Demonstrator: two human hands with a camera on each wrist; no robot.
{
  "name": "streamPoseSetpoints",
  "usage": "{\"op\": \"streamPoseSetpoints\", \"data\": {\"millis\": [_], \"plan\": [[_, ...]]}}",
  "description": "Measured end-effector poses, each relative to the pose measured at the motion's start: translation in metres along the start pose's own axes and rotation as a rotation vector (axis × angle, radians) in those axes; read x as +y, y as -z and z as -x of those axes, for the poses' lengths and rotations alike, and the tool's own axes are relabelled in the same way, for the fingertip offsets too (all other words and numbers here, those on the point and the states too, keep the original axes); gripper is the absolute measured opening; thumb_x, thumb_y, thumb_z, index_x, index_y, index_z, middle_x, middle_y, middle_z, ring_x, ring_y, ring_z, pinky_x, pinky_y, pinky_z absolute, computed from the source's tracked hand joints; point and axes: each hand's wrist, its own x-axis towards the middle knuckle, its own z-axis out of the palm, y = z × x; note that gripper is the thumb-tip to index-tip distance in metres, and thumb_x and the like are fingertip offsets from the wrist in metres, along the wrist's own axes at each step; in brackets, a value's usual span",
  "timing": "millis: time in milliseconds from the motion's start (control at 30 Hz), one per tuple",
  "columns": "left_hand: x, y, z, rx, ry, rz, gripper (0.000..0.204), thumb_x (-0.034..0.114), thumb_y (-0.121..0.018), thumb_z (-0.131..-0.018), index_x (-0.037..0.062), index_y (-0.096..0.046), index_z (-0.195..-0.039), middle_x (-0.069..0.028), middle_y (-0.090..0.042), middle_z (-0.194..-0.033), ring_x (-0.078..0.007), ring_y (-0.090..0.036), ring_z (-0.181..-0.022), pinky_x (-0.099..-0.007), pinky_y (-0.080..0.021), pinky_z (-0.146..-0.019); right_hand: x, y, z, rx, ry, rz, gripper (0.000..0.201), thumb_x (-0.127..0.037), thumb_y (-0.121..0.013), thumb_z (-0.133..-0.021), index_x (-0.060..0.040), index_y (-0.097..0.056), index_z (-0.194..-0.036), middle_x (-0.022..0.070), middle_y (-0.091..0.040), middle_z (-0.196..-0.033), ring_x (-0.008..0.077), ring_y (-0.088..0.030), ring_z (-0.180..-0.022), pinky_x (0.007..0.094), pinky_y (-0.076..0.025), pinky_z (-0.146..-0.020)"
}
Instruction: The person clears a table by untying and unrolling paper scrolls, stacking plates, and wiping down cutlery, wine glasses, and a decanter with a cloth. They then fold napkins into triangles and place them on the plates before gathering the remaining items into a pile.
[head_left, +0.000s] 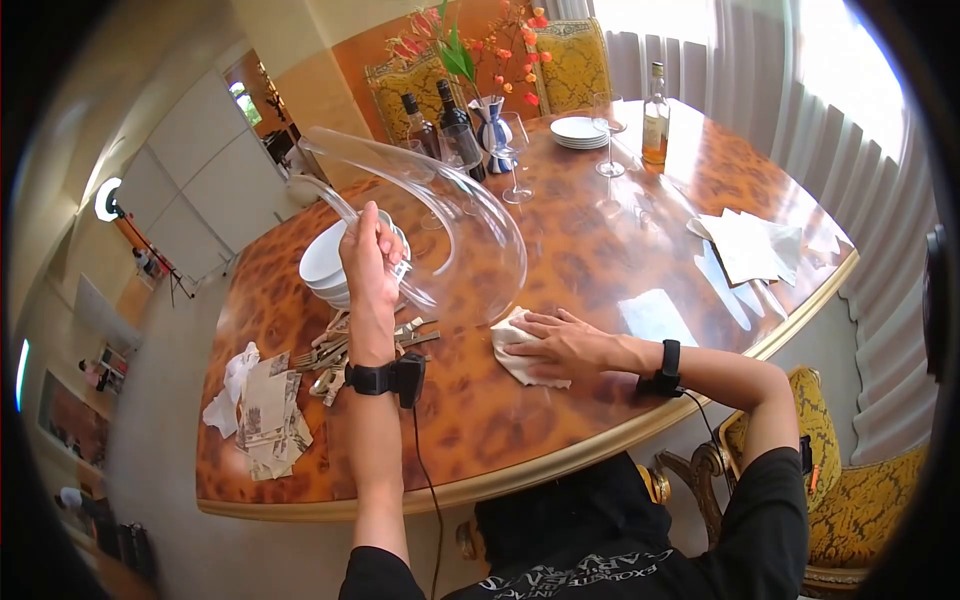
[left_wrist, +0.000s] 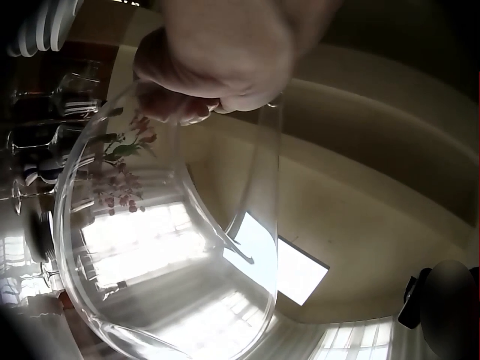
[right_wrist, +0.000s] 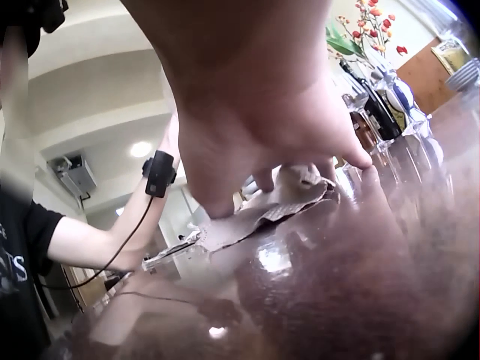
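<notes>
My left hand (head_left: 372, 255) grips a clear glass decanter (head_left: 516, 255) by its slim neck and holds it up over the table. Its wide, curved body sweeps to the right of the hand, and the left wrist view shows the glass wall (left_wrist: 64, 225) below the curled fingers. On the tabletop, my right hand (head_left: 565, 343) rests with fingers spread over a crumpled white cloth or paper towel (head_left: 508, 352), pressing it down. From the right wrist, the towel's folded edge (right_wrist: 240, 229) shows beneath the fingertips. A flat white sheet (head_left: 657, 318) lies to the right of this hand.
Stacked white bowls (head_left: 322, 262), cutlery (head_left: 325, 365) and patterned napkins (head_left: 272, 425) are at left. Bottles (head_left: 420, 125), wine glasses (head_left: 515, 150), a flower vase (head_left: 494, 130) and plates (head_left: 578, 132) stand at the back. An amber bottle (head_left: 655, 125) and napkins (head_left: 745, 245) are at right.
</notes>
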Motion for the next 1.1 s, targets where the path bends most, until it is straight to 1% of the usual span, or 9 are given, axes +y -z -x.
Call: {"op": "streamPoseSetpoints", "data": {"millis": [67,200,333,400,500,567,600,833,1100], "plan": [[-0.001,0.001,0.0,0.003,-0.003,-0.005,0.038,0.027,-0.057,-0.099,0.0133,-0.044,-0.066,0.0025,-0.037,-0.05,-0.0112,-0.04,-0.04,-0.0276,-0.034,-0.042,0.006,-0.001,-0.004,-0.09,-0.017,-0.066,0.049,-0.028,-0.063,-0.088,-0.0173,-0.054,-0.134,0.0124,-0.051,-0.136,0.034,-0.045,-0.131,0.0486,-0.036,-0.106],[0.002,0.001,0.0,-0.024,-0.008,-0.045,0.038,0.026,-0.058,-0.099,0.0134,-0.044,-0.066,0.0028,-0.038,-0.05,-0.0104,-0.039,-0.039,-0.0264,-0.033,-0.04,0.019,0.012,-0.011,0.011,-0.086,-0.03,0.02,-0.021,-0.061,-0.086,-0.0123,-0.07,-0.102,0.0089,-0.07,-0.088,0.0328,-0.066,-0.088,0.0433,-0.052,-0.077],[0.016,0.003,0.003,-0.105,-0.075,-0.209,0.035,0.022,-0.062,-0.097,0.0124,-0.045,-0.067,0.0037,-0.04,-0.051,-0.0061,-0.037,-0.04,-0.0226,-0.03,-0.038,0.036,0.085,-0.032,0.464,-0.688,-0.729,0.03,-0.028,-0.052,-0.097,-0.0031,-0.067,-0.096,0.0057,-0.067,-0.074,0.0155,-0.06,-0.055,0.0306,-0.047,-0.049],[0.02,-0.001,0.007,-0.147,-0.113,-0.36,0.033,0.022,-0.065,-0.095,0.0108,-0.049,-0.069,0.0056,-0.042,-0.052,-0.0024,-0.036,-0.042,-0.0213,-0.029,-0.038,0.04,0.122,-0.037,0.735,-0.688,-0.967,0.034,-0.033,-0.049,-0.1,-0.0026,-0.066,-0.097,-0.0016,-0.061,-0.071,0.0065,-0.056,-0.056,0.024,-0.042,-0.045],[0.015,-0.015,0.014,-0.107,-0.211,-0.57,0.034,0.024,-0.066,-0.095,0.0096,-0.05,-0.068,0.0074,-0.042,-0.053,-0.0009,-0.035,-0.044,-0.0214,-0.027,-0.039,0.023,0.151,-0.049,0.833,-0.434,-0.958,0.024,-0.024,-0.052,-0.1,-0.003,-0.065,-0.1,0.0034,-0.064,-0.09,0.0075,-0.06,-0.078,0.022,-0.048,-0.064],[0.012,-0.018,0.016,-0.131,-0.195,-0.588,0.036,0.025,-0.067,-0.094,0.009,-0.049,-0.067,0.0082,-0.043,-0.055,0.0,-0.034,-0.047,-0.0211,-0.026,-0.041,0.015,0.142,-0.068,0.873,-0.089,-0.571,0.02,-0.02,-0.056,-0.097,-0.0017,-0.061,-0.105,0.0122,-0.06,-0.117,0.013,-0.057,-0.101,0.0278,-0.049,-0.08],[0.009,-0.019,0.016,-0.151,-0.195,-0.577,0.037,0.026,-0.067,-0.094,0.0091,-0.049,-0.067,0.0081,-0.043,-0.056,0.0,-0.034,-0.047,-0.0209,-0.026,-0.041,0.003,0.133,-0.075,0.836,-0.156,-0.82,0.02,-0.016,-0.062,-0.092,-0.0009,-0.055,-0.104,0.0189,-0.05,-0.131,0.0228,-0.053,-0.114,0.0338,-0.048,-0.088],[0.013,-0.016,0.016,-0.162,-0.029,-0.489,0.031,0.027,-0.067,-0.094,0.0084,-0.05,-0.076,0.0049,-0.05,-0.061,-0.0015,-0.04,-0.046,-0.0182,-0.032,-0.041,-0.025,0.129,-0.105,1.044,0.043,-0.144,0.026,-0.007,-0.074,-0.077,-0.0039,-0.053,-0.092,0.0169,-0.058,-0.115,0.0361,-0.057,-0.106,0.0386,-0.049,-0.083],[0.028,-0.025,0.026,-0.436,0.201,-0.099,0.031,0.025,-0.054,-0.1,0.0001,-0.055,-0.12,-0.0067,-0.066,-0.098,-0.0099,-0.066,-0.08,-0.0231,-0.056,-0.067,-0.033,0.121,-0.122,0.7,-0.182,0.063,0.018,-0.02,-0.068,-0.084,-0.0082,-0.056,-0.09,0.0074,-0.061,-0.11,0.0277,-0.06,-0.106,0.0501,-0.032,-0.106]]}}
